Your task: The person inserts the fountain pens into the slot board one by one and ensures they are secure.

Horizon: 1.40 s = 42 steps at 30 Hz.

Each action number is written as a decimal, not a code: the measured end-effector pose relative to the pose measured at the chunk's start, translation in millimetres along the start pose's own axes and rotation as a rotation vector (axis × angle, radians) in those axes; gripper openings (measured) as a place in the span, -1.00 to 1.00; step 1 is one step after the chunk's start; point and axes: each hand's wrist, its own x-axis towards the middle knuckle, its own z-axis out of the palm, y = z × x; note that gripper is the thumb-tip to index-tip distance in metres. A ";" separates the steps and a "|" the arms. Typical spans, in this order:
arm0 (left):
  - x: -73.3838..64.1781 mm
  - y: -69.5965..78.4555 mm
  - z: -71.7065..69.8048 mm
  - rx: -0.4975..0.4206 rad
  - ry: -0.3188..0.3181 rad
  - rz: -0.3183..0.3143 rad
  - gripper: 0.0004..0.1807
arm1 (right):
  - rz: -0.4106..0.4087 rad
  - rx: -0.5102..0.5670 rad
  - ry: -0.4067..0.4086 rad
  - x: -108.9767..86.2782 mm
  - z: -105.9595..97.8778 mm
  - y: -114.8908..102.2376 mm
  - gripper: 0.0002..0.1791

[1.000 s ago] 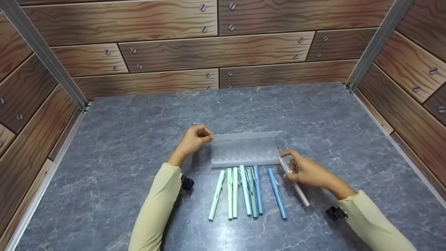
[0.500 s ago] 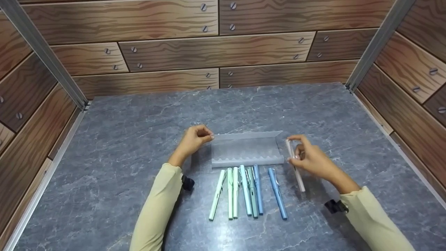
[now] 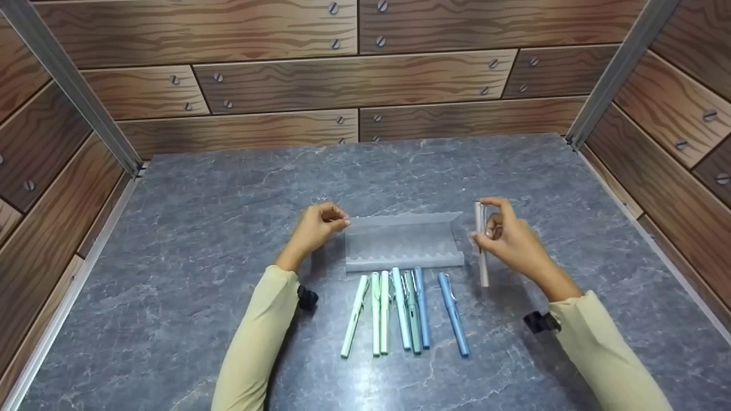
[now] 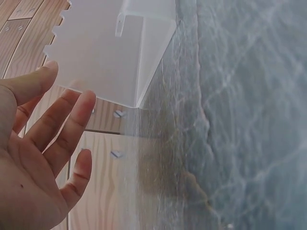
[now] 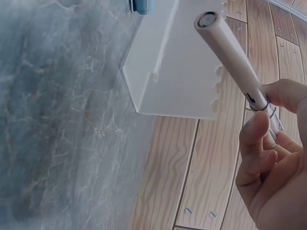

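Observation:
My right hand (image 3: 511,237) grips a pale pinkish-white capped pen (image 3: 481,245) to the right of a translucent plastic pen tray (image 3: 402,262). Its plain end points toward the camera in the right wrist view, fingers around the clip end. The tray stands open, with scalloped notches along its front and back walls. At its back left corner my left hand (image 3: 315,228) pinches the edge between thumb and forefinger, the other fingers loose in the left wrist view. In front of the tray lie several green and teal pens (image 3: 377,314), plus a blue pen (image 3: 454,314) set apart on the right.
A grey marbled tabletop (image 3: 228,194) bears everything. Wood-patterned panels (image 3: 285,85) enclose it at the back and sides, with metal posts at the corners.
My right hand has lifted the pale pen away from the tray's right end, moving back and turning it more upright. The left hand keeps its place at the tray corner.

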 end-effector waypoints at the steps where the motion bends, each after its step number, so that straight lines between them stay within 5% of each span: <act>1: 0.2 0.0 -0.1 -0.001 0.003 0.001 -0.91 | 0.001 -0.009 0.008 1.6 0.3 0.0 -0.32; 23: -1.7 4.8 1.8 0.033 0.021 -0.045 -0.94 | -0.084 -0.227 0.277 33.3 25.1 3.6 -0.35; 42: -2.0 6.4 3.0 0.011 0.023 -0.045 -0.93 | -0.087 -0.275 0.346 43.2 39.1 11.5 -0.37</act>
